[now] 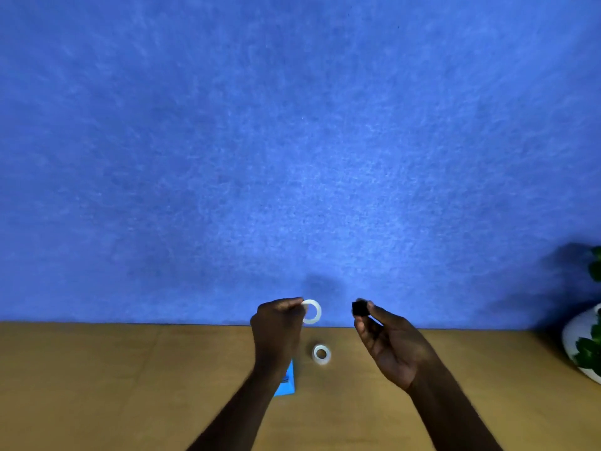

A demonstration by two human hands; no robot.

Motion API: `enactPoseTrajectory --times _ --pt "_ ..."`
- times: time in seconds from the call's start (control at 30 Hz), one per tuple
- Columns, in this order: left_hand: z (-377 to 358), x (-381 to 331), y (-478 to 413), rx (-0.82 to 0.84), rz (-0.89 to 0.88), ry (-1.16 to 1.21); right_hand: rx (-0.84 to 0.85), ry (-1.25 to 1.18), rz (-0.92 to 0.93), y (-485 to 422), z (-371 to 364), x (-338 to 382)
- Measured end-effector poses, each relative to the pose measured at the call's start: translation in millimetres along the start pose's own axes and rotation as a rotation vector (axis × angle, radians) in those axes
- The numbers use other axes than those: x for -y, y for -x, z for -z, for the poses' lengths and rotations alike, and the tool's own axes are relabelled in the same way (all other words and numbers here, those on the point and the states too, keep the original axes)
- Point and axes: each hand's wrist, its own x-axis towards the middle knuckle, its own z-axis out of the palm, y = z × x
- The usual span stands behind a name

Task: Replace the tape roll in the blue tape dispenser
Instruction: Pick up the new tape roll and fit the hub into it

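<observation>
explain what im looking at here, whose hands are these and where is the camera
The one picture comes from a camera worn on a person's head, looking forward and down at their own bare hands. The left hand pinches a thin white ring, seemingly a used-up tape core. The right hand holds a small black piece in its fingers. On the wooden table lie a full tape roll and the blue dispenser, partly hidden by the left arm. A potted plant stands far right.

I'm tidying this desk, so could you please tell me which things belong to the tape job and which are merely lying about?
Job: thin white ring in left hand; black hub in right hand; tape roll on desk; blue tape dispenser.
Lying about: potted plant, right edge.
</observation>
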Motion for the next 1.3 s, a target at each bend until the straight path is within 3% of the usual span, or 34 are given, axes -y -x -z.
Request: enactPoseTrajectory --times 0.37,0.73,1.07,1.23,1.3 --pt "-103 123 -92 0.015 0.121 -0.468 -0.100 0.038 -0.033 -35 124 -25" --pt "-136 170 -117 -0.012 0.236 -0.591 -0.124 0.088 -0.066 -63 155 -31" --pt "-132 160 -118 0.016 0.269 -0.575 -0.057 0.138 -0.046 -76 149 -38" --pt "-123 136 -98 -0.069 0.101 -0.555 -0.025 0.273 0.078 -83 122 -41" --pt "-114 125 -78 -0.092 0.050 -0.369 -0.026 0.393 0.143 -86 106 -43"
